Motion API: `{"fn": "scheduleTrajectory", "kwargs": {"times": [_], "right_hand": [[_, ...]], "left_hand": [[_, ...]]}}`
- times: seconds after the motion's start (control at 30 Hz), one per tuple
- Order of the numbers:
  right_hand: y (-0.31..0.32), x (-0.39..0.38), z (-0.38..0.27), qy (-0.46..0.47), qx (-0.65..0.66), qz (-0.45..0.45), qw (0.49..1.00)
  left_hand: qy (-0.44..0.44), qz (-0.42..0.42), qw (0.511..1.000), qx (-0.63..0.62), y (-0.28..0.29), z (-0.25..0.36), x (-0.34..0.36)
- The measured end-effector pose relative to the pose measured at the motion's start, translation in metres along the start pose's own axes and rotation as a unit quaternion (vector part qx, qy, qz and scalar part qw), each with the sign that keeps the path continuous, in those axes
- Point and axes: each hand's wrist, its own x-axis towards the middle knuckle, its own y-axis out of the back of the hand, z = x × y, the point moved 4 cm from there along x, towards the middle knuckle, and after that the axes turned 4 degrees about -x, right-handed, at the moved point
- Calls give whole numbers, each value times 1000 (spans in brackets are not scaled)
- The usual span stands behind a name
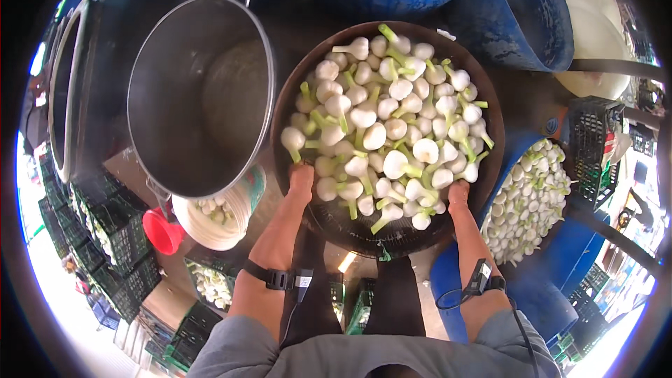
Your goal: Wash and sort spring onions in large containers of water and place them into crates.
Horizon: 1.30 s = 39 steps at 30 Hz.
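In front of me is a wide, round, dark basin (494, 126) heaped with white garlic bulbs (396, 129) on short green stems. My left hand (302, 179) reaches in at the basin's near left side. Its fingers go out of sight under the bulbs. At the near right side my right hand (458, 194) is pushed in the same way, its fingers also hidden among the garlic. Bare dark slotted bottom shows between the two hands, near the front rim.
A large empty metal pot (203, 98) stands left of the basin. Below it are a white bucket (210, 231) with garlic and a red container (163, 231). A blue drum (507, 161) full of garlic is at right; another blue barrel (518, 17) stands behind. Dark crates (133, 280) are stacked left.
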Motion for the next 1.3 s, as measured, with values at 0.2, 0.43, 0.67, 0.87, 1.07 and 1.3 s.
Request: {"fn": "scheduleTrajectory", "kwargs": {"times": [0.2, 0.43, 0.67, 0.87, 1.07, 1.3], "right_hand": [[48, -60, -58, 39, -63, -41, 996], [91, -80, -64, 249, -47, -34, 967], [121, -33, -100, 398, -38, -165, 902], [104, -62, -179, 362, -82, -262, 891], [89, -236, -203, 400, -189, -411, 797], [26, -386, -125, 574, -319, -482, 580]], "left_hand": [[11, -25, 994, -110, 23, 25, -82], [-109, -27, 968, -225, 43, 37, -145], [-214, 30, 916, -338, 34, -17, -173], [-155, 131, 877, -435, 52, -96, -273], [-118, 228, 809, -528, 87, -193, -410], [-68, 334, 703, -624, 98, -356, -520]]}}
